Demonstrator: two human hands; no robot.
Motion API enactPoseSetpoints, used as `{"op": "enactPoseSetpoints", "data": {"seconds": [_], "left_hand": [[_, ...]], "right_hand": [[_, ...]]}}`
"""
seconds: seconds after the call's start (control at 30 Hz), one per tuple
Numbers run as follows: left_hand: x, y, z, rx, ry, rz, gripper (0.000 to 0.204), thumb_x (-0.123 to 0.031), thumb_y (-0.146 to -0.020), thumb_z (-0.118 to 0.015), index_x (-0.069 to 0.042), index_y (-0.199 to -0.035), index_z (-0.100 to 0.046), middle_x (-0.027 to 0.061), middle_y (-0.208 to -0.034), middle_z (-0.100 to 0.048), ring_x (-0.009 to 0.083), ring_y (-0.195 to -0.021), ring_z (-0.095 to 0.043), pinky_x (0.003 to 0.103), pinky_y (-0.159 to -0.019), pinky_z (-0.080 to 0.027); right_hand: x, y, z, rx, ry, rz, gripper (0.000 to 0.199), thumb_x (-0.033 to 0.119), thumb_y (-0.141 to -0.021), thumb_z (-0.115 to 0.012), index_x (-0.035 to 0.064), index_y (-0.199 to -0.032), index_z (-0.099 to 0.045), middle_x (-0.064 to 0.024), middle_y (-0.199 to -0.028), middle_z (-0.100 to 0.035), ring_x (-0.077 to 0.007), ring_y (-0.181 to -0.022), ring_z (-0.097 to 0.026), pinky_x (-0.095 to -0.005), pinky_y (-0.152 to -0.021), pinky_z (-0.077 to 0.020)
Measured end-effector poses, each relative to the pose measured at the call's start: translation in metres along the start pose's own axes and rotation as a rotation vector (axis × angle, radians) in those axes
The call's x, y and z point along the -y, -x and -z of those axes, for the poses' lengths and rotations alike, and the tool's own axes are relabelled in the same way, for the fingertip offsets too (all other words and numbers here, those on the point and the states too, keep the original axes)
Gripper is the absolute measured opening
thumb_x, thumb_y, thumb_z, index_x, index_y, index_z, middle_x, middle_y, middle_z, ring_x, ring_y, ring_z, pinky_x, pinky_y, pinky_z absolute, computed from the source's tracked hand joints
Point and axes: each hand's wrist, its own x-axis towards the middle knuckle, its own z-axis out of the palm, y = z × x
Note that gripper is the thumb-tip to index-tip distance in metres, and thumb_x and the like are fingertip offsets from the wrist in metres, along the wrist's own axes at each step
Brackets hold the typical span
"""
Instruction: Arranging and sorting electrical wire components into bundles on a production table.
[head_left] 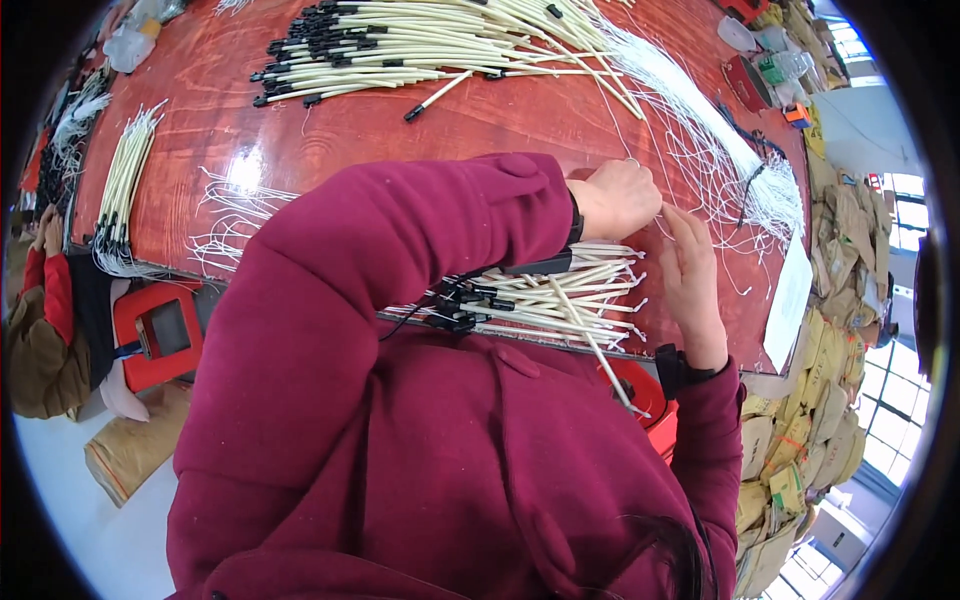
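My left hand (620, 197) is closed in a fist over the red-brown table (330, 140), pinching a thin white string (640, 150) that runs from a long bundle of white strings (730, 140). My right hand (690, 275) lies just to the right of it, fingers stretched out and fingertips touching the strings near the left fist. Below both hands, at the table's near edge, lies a pile of cream tubes with black ends (550, 295), some with white strings at their tips.
A large heap of the same tubes (430, 45) lies at the far side, a smaller bundle (125, 185) at the left. A white sheet (790, 300), plastic bottles (775, 60), stacked brown paper bags (840, 300), a red stool (160, 335) and another person (45, 310) surround the table.
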Motion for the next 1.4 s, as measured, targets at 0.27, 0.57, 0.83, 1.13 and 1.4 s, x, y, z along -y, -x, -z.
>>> {"op": "enactPoseSetpoints", "data": {"seconds": [0.27, 0.57, 0.83, 1.13, 1.4], "left_hand": [[0.053, 0.110, 0.056, 0.052, -0.059, 0.116, 0.010, -0.008, -0.093, -0.049, 0.001, -0.097, -0.052, 0.0233, -0.090, -0.065, 0.0420, -0.085, -0.066, 0.052, -0.069, -0.052], [0.076, 0.210, 0.090, 0.059, -0.110, 0.320, 0.009, -0.006, -0.094, -0.050, 0.001, -0.098, -0.046, 0.0244, -0.088, -0.062, 0.0448, -0.087, -0.062, 0.051, -0.071, -0.048], [0.085, 0.224, 0.090, -0.027, -0.045, 0.306, 0.013, -0.007, -0.093, -0.059, 0.001, -0.094, -0.048, 0.0212, -0.083, -0.063, 0.0427, -0.081, -0.063, 0.049, -0.068, -0.047], [0.083, 0.214, 0.099, -0.148, 0.111, 0.626, 0.028, -0.017, -0.086, -0.074, -0.002, -0.103, -0.058, 0.0137, -0.074, -0.063, 0.0350, -0.077, -0.065, 0.043, -0.068, -0.050], [-0.009, 0.144, 0.074, -0.071, 0.023, -0.208, 0.028, -0.024, -0.076, -0.078, -0.009, -0.097, -0.066, 0.0113, -0.103, -0.062, 0.0297, -0.094, -0.065, 0.043, -0.081, -0.052]], "right_hand": [[0.014, -0.012, -0.007, 0.056, -0.050, 0.029, 0.045, -0.004, -0.091, -0.053, -0.0009, -0.136, -0.058, -0.0177, -0.133, -0.059, -0.0321, -0.119, -0.056, -0.0393, -0.104, -0.0438], [0.020, -0.038, -0.017, 0.116, 0.060, 0.129, 0.050, 0.009, -0.093, -0.062, -0.0009, -0.141, -0.054, -0.0153, -0.143, -0.055, -0.0333, -0.122, -0.053, -0.0401, -0.106, -0.0417], [0.019, -0.041, -0.037, 0.247, 0.278, 0.230, 0.067, 0.037, -0.092, -0.065, -0.0050, -0.141, -0.051, -0.0151, -0.150, -0.049, -0.0346, -0.126, -0.049, -0.0439, -0.110, -0.0396], [0.023, -0.046, -0.030, 0.341, 0.263, 0.233, 0.068, 0.042, -0.091, -0.065, -0.0087, -0.136, -0.055, -0.0163, -0.149, -0.050, -0.0362, -0.127, -0.048, -0.0446, -0.110, -0.0397], [0.025, -0.049, -0.032, 0.349, 0.228, 0.227, 0.064, 0.037, -0.088, -0.066, -0.0103, -0.132, -0.056, -0.0190, -0.145, -0.053, -0.0380, -0.123, -0.050, -0.0446, -0.109, -0.0398]]}}
